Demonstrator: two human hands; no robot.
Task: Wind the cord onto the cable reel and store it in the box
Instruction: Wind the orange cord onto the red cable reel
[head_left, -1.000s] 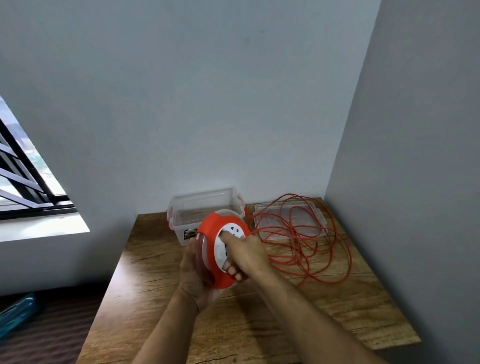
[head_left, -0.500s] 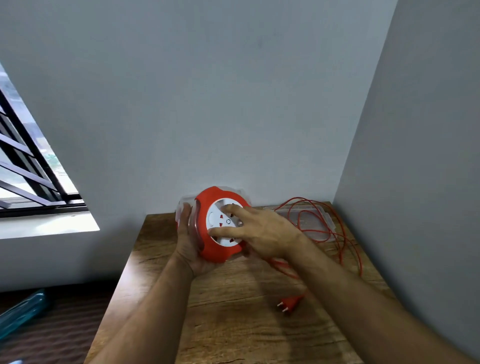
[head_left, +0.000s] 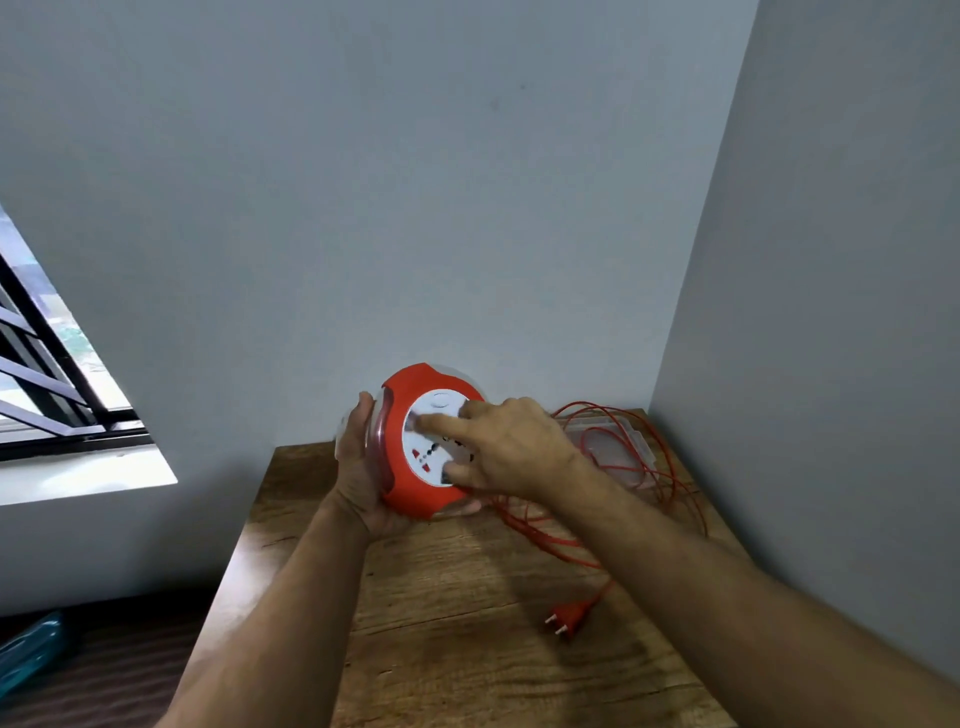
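1. The cable reel (head_left: 415, 441), orange with a white socket face, was held upright above the far part of the wooden table (head_left: 467, 649), near the far wall.
2. Our left hand (head_left: 363, 467) cupped the reel's back and lower rim, fingers wrapped around the edge in a firm hold.
3. Our right hand (head_left: 514, 447) lay spread on the white face, forefinger and thumb pressing it, not clenched around anything.
4. The orange cord (head_left: 665, 483) lay in loose loops on the far right of the table, running from the reel toward the right wall and partly draped over a clear plastic lid (head_left: 618, 441).
5. The plug (head_left: 571, 616) rested on the table nearer to us, under our right forearm, well apart from the reel.
6. We could not see the box; the reel and hands covered the spot behind them.
7. The near and middle tabletop lay bare; the table's left edge dropped to the floor, and the right edge ran close along the wall.
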